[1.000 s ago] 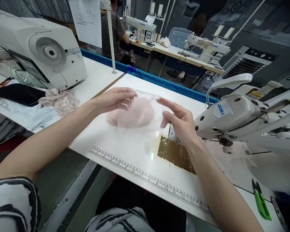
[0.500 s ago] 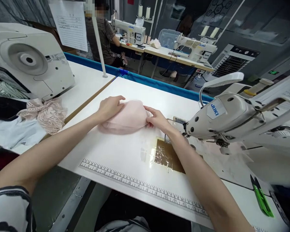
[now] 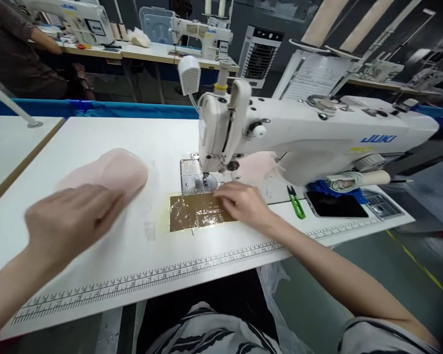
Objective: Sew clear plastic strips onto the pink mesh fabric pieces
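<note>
A pale pink padded fabric piece lies on the white sewing table, left of the needle. My left hand hovers blurred just in front of it, fingers loosely curled, not clearly touching it. My right hand rests on the table at the edge of the brown taped patch, just in front of the presser foot of the white sewing machine. Its fingers are bent downward and what they pinch, if anything, is hidden.
Green thread snips and a dark phone lie under the machine arm. More pink fabric sits behind the needle. A printed ruler runs along the front edge. Another person sits at far tables with other sewing machines.
The view has swung right toward the sewing machine. Both hands let go of the pink piece; my right hand moved to the needle area and my left drew back toward me.
</note>
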{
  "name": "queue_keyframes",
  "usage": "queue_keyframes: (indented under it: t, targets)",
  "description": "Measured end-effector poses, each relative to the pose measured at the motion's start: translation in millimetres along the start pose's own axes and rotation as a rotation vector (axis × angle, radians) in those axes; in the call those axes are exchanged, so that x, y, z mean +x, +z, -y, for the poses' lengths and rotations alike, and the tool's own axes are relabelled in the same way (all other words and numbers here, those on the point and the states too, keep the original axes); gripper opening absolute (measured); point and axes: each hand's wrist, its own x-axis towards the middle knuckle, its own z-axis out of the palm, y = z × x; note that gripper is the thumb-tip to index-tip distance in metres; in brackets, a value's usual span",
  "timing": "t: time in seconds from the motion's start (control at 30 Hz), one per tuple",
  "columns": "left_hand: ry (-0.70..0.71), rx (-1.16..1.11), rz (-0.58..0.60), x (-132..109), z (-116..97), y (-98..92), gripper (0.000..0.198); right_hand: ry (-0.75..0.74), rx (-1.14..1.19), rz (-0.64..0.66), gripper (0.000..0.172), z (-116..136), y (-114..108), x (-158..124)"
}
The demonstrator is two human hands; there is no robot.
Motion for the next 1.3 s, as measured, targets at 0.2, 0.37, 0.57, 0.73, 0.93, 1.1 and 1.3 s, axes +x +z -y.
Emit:
queue_keyframes:
  t: [0.2,0.37,0.57,0.73,0.93,1.1,1.3]
  targets:
    - [0.662,-0.046,0.035,26,-109,49.6,0.013,0.133,-0.146,-0.049,0.041,-87,-45,-4]
    - [0.662,-0.162,0.194,48,-157,90.7,0.028,0.214,-0.095,-0.131,0.022,-104,-47,1]
    - [0.607,-0.156,0.322,82,-189,135.8,0.037,0.266,0.000,-0.346,0.027,-110,-45,-2]
    - [0.430,-0.175,0.458,102,-202,169.1,0.053,0.010,-0.109,-0.361,0.026,-81,-66,-33]
    - [0.406,-0.311,0.436,96,-204,153.5,0.037,0.030,0.446,0.239,0.026,1,-86,-72]
    - [-0.075,-0.959,0.653,65,-183,94.1,0.047,0.247,0.885,0.183,0.045,22,-54,-57]
    - [-0.403,-1.147,0.834,34,-149,51.4,0.037,0.367,1.144,0.196,0.047,25,-25,-32]
